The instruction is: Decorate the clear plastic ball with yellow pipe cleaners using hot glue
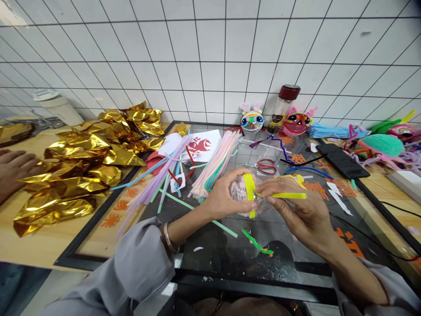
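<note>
My left hand is closed around a clear, rounded plastic piece with a pinkish, speckled look. A yellow pipe cleaner runs around the middle of this piece. My right hand pinches the yellow pipe cleaner close to the plastic, and a straight yellow length sticks out to the right over the fingers. Just beyond the hands lie red-handled scissors. A bent green pipe cleaner rests on the dark tabletop in front of them.
Crumpled gold foil covers the left side, beside another person's hand. Bundles of pastel pipe cleaners lie left of centre. Along the tiled wall stand a jar and two decorated animal heads. A black phone lies right.
</note>
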### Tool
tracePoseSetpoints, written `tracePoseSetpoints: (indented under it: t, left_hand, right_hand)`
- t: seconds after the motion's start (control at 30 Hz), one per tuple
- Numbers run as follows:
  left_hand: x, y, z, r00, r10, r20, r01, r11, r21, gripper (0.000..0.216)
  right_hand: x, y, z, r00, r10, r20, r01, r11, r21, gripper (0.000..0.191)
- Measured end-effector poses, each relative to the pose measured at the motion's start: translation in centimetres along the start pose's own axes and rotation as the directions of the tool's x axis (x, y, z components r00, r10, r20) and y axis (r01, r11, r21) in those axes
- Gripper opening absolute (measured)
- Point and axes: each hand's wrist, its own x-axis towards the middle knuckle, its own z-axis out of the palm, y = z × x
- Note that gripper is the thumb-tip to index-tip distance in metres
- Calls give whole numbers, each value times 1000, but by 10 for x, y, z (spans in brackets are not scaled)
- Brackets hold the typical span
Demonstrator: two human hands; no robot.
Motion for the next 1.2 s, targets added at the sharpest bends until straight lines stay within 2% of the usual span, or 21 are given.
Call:
tracePoseSetpoints:
  t: [0.2,0.47,1.2]
  left_hand:
    - [0,0,0,1000,-6,10,6,1000,-19,72]
    - [1,-2,1,1000,19,10,-19,999,-41,75]
    - [0,-3,1,997,73,15,-73,997,-1,64]
  right_hand:
    - [-1,2,0,1000,-1,-10,1,1000,-25,21]
    - [-2,3,0,1000,23,14,-23,1000,-18,20]
    - [-6,4,1,998,32,50,-30,999,-33,19]
